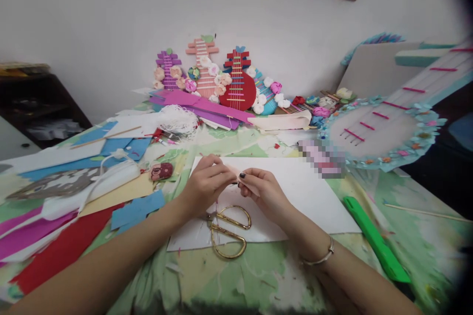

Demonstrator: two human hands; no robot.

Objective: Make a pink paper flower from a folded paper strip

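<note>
Above a white sheet (pixel 314 206), my left hand (pixel 207 184) and my right hand (pixel 264 191) meet with fingertips pinched together. Between them shows a small pale pink piece (pixel 232 169), thin like paper or foam; the fingers cover most of it. Dark polish is on the right nails, and a bangle (pixel 325 255) circles that wrist. Just below the hands lie gold-handled scissors (pixel 229 233), their handles spread apart on the sheet and the blades partly out of sight under my left hand.
Colourful craft lutes (pixel 236 81) with paper flowers lean on the wall. A big flower-edged lute (pixel 373 133) stands right, above a green cutter-like tool (pixel 377 238). At left are blue sheets (pixel 138 210), red sheet (pixel 70 248), a glue gun (pixel 107 182) and white string (pixel 179 120).
</note>
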